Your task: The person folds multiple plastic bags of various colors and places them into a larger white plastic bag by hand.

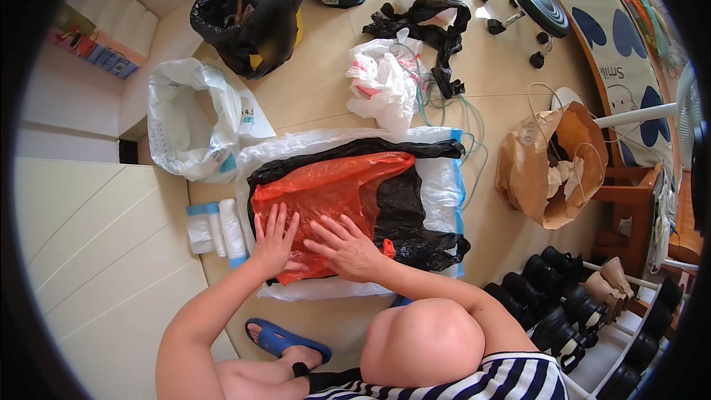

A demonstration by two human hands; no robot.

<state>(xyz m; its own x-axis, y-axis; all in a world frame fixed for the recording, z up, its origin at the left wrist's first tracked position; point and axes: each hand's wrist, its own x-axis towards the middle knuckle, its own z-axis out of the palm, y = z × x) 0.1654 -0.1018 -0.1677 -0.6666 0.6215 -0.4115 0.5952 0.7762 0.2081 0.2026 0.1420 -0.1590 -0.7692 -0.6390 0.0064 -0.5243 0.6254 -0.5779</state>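
A red plastic bag (328,194) lies spread out in front of me, its upper edge gathered in folds. My left hand (275,241) rests flat on its left part with the fingers apart. Beside it, my right hand (347,250) presses palm down on the middle of the red bag, fingers spread. Beneath is a black plastic bag (401,200), whose handles reach out to the right. Under both is a white plastic bag (441,194) with a blue edge, laid on the tiled floor. Neither hand grips anything.
White bag rolls (229,228) lie at left, below a bag-lined bin (191,122). A black-lined bin (247,22) stands farther back. Crumpled white bags (389,75) and a black bag (455,39) lie ahead. At right are a brown paper bag (522,161), a wheeled stool (539,3) and a shoe rack (627,328).
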